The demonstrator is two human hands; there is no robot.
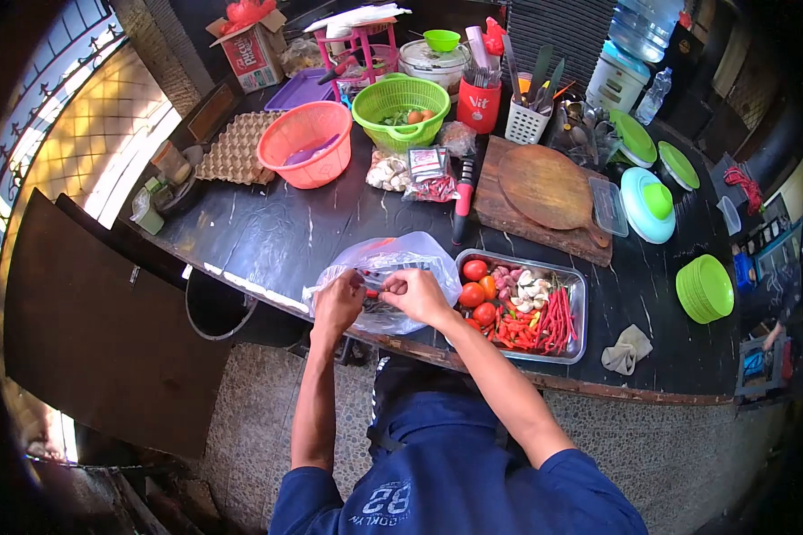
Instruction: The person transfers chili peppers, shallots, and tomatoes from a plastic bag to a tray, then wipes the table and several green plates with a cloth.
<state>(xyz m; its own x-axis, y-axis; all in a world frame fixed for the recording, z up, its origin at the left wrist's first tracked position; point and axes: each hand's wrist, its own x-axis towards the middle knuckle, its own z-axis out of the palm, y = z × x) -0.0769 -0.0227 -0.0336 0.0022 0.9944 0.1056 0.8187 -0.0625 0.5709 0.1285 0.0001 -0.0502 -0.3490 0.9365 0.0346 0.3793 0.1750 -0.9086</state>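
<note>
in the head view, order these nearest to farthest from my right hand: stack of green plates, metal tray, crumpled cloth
1. Metal tray, just right of your right hand.
2. Crumpled cloth, right of the tray.
3. Stack of green plates, farther right and back.

Whatever sits at the fingertips of your left hand (339, 301) and right hand (417, 297) is too small to make out! Below, your plastic bag (433, 254) clouds its contents, your hands covering part of it. Your shirt (455, 473) runs off the bottom edge; up top, the water jug (644, 25) gets chopped!
</note>
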